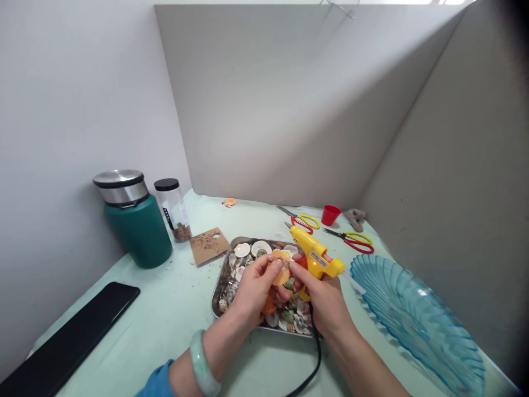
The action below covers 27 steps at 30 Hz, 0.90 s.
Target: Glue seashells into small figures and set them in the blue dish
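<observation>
Left hand (255, 288): closed, with thumb and fingers pinching an orange shell (281, 273) and holding it up just above the metal tray (219, 286). Right hand (327, 302): closed around the grip of a yellow glue gun (316, 259), with one fingertip extended to touch the edge of the same shell. The gun sits directly right of the shell, with its nozzle directed up and away toward the far side of the table (173, 325). A clear glue stick (354, 283) protrudes from its rear, and a black cord (311, 370) runs down from the grip toward the near edge. The tray lies under both hands and holds a loose heap of mixed shells (248, 252). A pale green bangle (201, 366) is on the left wrist, above a blue sleeve (157, 382). A blue glass dish (415, 317) lies to the right of the tray and near it. Beyond the tray lie 2 pairs of scissors with red and yellow handles (305, 221) (354, 240), with a red cup (331, 215) between them. A brown card (209, 246) lies at the tray's far left corner. Further left stand a jar with a black lid (174, 210) and a green flask with a steel lid (135, 221), just beside each other. A flat black object (70, 337) lies at the near left. 1 small orange shell (230, 202) lies apart by the back wall.
</observation>
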{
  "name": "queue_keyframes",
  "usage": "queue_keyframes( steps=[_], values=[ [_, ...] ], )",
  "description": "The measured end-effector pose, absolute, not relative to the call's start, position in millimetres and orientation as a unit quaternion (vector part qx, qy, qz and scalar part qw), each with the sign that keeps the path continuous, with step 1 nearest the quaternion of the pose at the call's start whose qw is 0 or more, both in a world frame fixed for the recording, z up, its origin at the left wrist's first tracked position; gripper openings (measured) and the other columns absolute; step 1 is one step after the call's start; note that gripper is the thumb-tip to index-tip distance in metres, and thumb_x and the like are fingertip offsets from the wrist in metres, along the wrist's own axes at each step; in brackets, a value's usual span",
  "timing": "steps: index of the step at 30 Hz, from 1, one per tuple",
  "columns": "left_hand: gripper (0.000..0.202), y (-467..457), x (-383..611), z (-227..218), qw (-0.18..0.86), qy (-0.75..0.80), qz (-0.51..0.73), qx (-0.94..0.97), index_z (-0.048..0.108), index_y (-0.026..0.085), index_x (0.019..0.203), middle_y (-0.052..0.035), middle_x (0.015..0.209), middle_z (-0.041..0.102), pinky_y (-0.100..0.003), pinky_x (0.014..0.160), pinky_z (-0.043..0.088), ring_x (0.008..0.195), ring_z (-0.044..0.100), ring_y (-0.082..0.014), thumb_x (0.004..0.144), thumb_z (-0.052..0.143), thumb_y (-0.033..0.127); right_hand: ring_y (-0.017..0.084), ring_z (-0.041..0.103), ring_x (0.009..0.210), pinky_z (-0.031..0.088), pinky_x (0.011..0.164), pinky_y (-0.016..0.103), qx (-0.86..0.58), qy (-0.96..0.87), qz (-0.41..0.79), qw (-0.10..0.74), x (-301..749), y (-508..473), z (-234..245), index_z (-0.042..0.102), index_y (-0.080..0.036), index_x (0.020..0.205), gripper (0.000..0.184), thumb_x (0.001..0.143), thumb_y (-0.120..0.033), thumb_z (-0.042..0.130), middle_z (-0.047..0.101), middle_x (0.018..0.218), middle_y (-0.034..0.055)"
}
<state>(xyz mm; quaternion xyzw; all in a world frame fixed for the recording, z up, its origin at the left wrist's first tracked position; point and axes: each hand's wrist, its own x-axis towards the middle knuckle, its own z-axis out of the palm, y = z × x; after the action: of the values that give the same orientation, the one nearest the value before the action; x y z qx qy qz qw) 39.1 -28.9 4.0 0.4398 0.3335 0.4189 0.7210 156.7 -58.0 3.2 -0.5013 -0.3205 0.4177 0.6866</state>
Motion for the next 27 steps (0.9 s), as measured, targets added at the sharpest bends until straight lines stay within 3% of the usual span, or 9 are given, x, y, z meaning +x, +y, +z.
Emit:
queue_keyframes(
  steps=[13,19,22,27],
  values=[
    [0.039,-26.1,34.9,5.5,0.698,0.336,0.426,0.468,0.055,0.015,0.095,0.0020,0.061,0.060,-0.019,0.045,0.045,0.046,0.057,-0.0097,0.074,0.066,0.046,0.009,0.049,0.052,0.042,0.052,0.023,-0.529,-0.367,0.380,0.665,160.0,-57.5,1.1,0.064,-0.018,0.090,0.033,0.068,-0.040,0.076,0.059,0.063,-0.0043],
    [0.037,-16.6,23.7,13.2,0.662,0.373,0.460,0.459,0.056,0.015,0.094,0.0005,0.074,0.060,-0.019,0.044,0.046,0.053,0.059,-0.0097,0.073,0.068,0.043,0.011,0.051,0.052,0.041,0.051,0.024,-0.556,-0.459,0.351,0.597,187.7,-61.0,7.0,0.065,-0.020,0.091,0.029,0.074,-0.044,0.070,0.061,0.066,-0.0022],
    [0.035,-14.0,21.1,16.5,0.643,0.388,0.474,0.461,0.056,0.015,0.094,0.0001,0.077,0.058,-0.018,0.043,0.046,0.053,0.058,-0.0095,0.074,0.066,0.042,0.011,0.047,0.046,0.038,0.046,0.024,-0.588,-0.503,0.349,0.528,194.9,-61.5,10.3,0.066,-0.019,0.083,0.030,0.073,-0.047,0.069,0.058,0.056,-0.0023],
    [0.029,-8.5,19.4,11.3,0.585,0.425,0.485,0.492,0.056,0.015,0.095,0.0013,0.066,0.057,-0.016,0.037,0.038,0.048,0.055,-0.0090,0.081,0.056,0.040,0.013,0.049,0.044,0.037,0.043,0.025,-0.639,-0.536,0.322,0.448,191.7,-60.7,7.0,0.071,-0.018,0.080,0.032,0.072,-0.049,0.068,0.056,0.049,-0.0018]
  ],
)
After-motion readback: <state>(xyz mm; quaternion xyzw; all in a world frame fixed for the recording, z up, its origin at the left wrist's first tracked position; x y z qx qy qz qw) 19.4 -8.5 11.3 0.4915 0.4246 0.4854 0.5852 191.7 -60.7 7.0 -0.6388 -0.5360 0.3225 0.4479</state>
